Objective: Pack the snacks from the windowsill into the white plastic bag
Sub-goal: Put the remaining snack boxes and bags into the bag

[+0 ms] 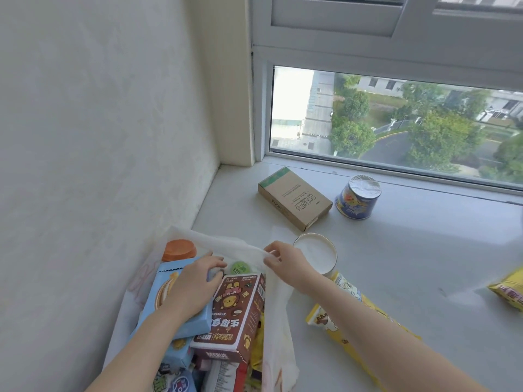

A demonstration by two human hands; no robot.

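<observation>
Here the brown box (235, 315) in the white bag (278, 304) shows "CHEERUS" upside down; its other writing I cannot read. My left hand (195, 284) curls its fingers (216, 264) over the top of the blue box (172, 301) inside the bag. My right hand (283, 260) pinches the bag's rim. On the windowsill (410, 250) lie a cardboard box (294, 198), a blue cup (358, 198), a white-lidded tub (318, 253) and a yellow packet (351, 309) partly under my right forearm.

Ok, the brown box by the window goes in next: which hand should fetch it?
Probably the right hand. It only pinches the bag rim, on the side nearer the brown box. The left hand is down in the bag, gripping the blue box, but should then hold the rim open.
</observation>
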